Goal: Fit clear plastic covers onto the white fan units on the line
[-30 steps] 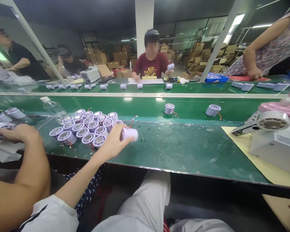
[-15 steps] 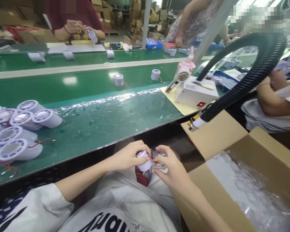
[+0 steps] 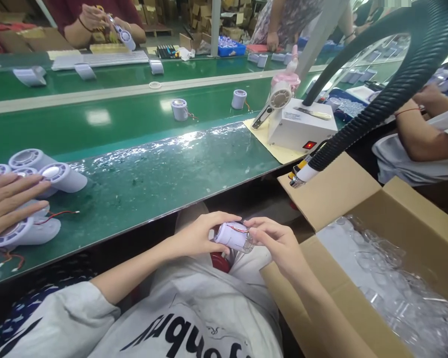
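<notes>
My left hand [image 3: 203, 233] is wrapped round a pale lavender plastic cylinder [image 3: 231, 235] above my lap. Along the cylinder's upper side runs a red-and-dark wire [image 3: 238, 228]. The fingertips of my right hand [image 3: 278, 236] pinch together at the wire's right end. Against the cylinder's right end sits a clear plastic piece [image 3: 248, 244], touching or close to those fingertips; how far it fits over the cylinder is hard to make out.
On the left of the green bench [image 3: 153, 174], another person's hand [image 3: 11, 204] reaches over a pile of similar cylinders [image 3: 65, 177]. An open carton [image 3: 414, 223] at right holds clear plastic pieces [image 3: 384, 278]. Above its flap hangs a black hose [image 3: 358, 124] near a white box [image 3: 302, 129].
The cylinder has turned so its wire lies along the top, and the clear piece now meets its end. Another person's hand has come in at left. The view has shifted slightly.
</notes>
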A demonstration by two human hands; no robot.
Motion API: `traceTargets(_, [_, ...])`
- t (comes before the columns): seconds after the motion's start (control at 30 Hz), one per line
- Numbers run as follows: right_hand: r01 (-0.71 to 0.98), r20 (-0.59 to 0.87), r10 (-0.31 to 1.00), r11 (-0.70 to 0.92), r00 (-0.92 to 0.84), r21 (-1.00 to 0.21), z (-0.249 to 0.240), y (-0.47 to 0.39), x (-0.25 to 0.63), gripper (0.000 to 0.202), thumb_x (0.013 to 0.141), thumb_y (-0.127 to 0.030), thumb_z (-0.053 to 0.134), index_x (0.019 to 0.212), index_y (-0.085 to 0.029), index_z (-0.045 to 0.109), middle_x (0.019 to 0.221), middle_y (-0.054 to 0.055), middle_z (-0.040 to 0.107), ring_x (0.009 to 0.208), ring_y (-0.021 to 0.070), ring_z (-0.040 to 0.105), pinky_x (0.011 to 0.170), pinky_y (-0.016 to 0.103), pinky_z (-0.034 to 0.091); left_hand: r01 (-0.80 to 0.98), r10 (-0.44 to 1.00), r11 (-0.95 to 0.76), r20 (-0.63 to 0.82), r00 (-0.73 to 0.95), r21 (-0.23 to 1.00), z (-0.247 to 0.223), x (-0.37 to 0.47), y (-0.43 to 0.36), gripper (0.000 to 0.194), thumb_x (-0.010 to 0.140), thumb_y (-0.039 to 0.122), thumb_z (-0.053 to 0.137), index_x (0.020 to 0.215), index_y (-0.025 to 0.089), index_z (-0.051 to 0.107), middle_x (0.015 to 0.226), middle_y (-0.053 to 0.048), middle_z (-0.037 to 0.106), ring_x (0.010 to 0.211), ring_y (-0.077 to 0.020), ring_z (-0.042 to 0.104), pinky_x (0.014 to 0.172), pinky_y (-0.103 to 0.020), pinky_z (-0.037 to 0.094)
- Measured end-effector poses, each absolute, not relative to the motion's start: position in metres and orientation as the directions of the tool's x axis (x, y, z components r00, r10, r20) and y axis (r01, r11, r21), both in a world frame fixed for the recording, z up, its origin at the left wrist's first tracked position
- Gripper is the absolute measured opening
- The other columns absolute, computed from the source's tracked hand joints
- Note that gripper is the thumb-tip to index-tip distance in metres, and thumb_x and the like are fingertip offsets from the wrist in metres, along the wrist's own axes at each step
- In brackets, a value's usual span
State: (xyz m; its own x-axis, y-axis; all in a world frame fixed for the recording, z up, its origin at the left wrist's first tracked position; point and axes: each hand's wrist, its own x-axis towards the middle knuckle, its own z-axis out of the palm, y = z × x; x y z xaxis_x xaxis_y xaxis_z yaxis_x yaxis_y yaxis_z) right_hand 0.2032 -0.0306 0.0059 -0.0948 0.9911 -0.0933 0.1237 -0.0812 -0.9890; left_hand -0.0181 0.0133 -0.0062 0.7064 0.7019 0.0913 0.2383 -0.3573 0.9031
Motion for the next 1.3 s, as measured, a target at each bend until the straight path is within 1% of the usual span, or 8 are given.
traceTargets(0.17, [0.063,-0.054,0.981,-0.043,-0.184,-0.997,0.007,-0.034,0.208,0.025,0.085,-0.040,0.067,0.069,-0.022,0.074,0.112,0.009,0.069,0.107,0.0280,0.062,0.088,0.038,0.051,0.149,0.703,-0.131,-0.014,0.711,0.980,-0.005,-0.017,0.010,0.067,0.069,0.027,0.079,0.132,0.025,0.054,0.130,-0.010,0.060,0.115,-0.0253,0.059,0.099,-0.039,0.047])
traceTargets(0.23, [0.174,0.040,0.957,0.093,-0.287,-0.980,0.007,-0.038,0.211,0.016,0.083,-0.036,0.072,0.093,-0.025,0.075,0.131,0.008,0.060,0.123,0.0301,0.053,0.100,0.043,0.047,0.074,0.716,0.076,-0.106,0.690,0.994,-0.006,-0.016,0.008,0.068,0.070,0.026,0.078,0.132,0.025,0.052,0.133,-0.011,0.057,0.110,-0.0241,0.062,0.093,-0.038,0.051])
traceTargets(0.3, [0.308,0.151,0.919,0.272,-0.364,-0.911,0.006,-0.042,0.213,0.033,0.082,-0.027,0.074,0.114,-0.027,0.068,0.143,0.008,0.050,0.131,0.0294,0.047,0.107,0.044,0.042,0.006,0.716,0.228,-0.173,0.676,0.974,-0.006,-0.016,0.005,0.069,0.070,0.024,0.079,0.132,0.024,0.051,0.134,-0.013,0.056,0.107,-0.0231,0.063,0.089,-0.036,0.053])
traceTargets(0.43, [0.386,0.237,0.893,0.388,-0.383,-0.837,0.002,-0.049,0.216,0.039,0.086,-0.020,0.069,0.123,-0.028,0.058,0.141,0.007,0.052,0.127,0.0249,0.051,0.107,0.040,0.043,-0.036,0.723,0.269,-0.177,0.668,0.963,0.005,-0.017,0.000,0.064,0.072,0.024,0.077,0.131,0.025,0.054,0.129,-0.007,0.060,0.107,-0.0236,0.063,0.090,-0.037,0.051])
traceTargets(0.57, [0.323,0.167,0.911,0.298,-0.376,-0.898,0.005,-0.051,0.217,0.040,0.085,-0.023,0.071,0.122,-0.028,0.055,0.138,0.007,0.054,0.124,0.0240,0.054,0.097,0.035,0.052,0.033,0.738,0.195,-0.168,0.654,0.980,0.019,-0.017,-0.002,0.062,0.070,0.023,0.077,0.129,0.031,0.059,0.125,0.002,0.065,0.107,-0.0237,0.064,0.092,-0.035,0.049])
traceTargets(0.77, [0.192,0.005,0.942,0.074,-0.335,-0.979,0.017,-0.057,0.217,0.041,0.084,-0.025,0.073,0.120,-0.030,0.056,0.125,0.003,0.060,0.112,0.0203,0.061,0.093,0.031,0.054,0.078,0.708,0.088,-0.118,0.696,0.993,0.025,-0.016,-0.003,0.062,0.072,0.023,0.076,0.130,0.036,0.057,0.132,0.006,0.061,0.119,-0.0248,0.057,0.100,-0.033,0.046])
traceTargets(1.07, [-0.068,-0.221,0.913,-0.258,-0.342,-0.964,0.016,-0.057,0.216,0.039,0.081,-0.031,0.074,0.114,-0.026,0.053,0.108,0.003,0.065,0.093,0.0152,0.064,0.075,0.023,0.053,0.084,0.685,-0.067,-0.016,0.729,0.994,0.020,-0.016,-0.003,0.067,0.072,0.024,0.077,0.133,0.038,0.053,0.138,0.002,0.056,0.126,-0.0247,0.053,0.104,-0.038,0.044])
traceTargets(1.3, [-0.203,-0.282,0.892,-0.368,-0.354,-0.907,0.012,-0.057,0.214,0.040,0.081,-0.043,0.074,0.109,-0.022,0.054,0.094,0.002,0.067,0.078,0.0140,0.066,0.066,0.024,0.057,0.068,0.687,-0.103,0.021,0.726,0.992,0.016,-0.016,-0.005,0.066,0.071,0.025,0.077,0.132,0.036,0.054,0.137,0.000,0.057,0.127,-0.0271,0.053,0.101,-0.040,0.047])
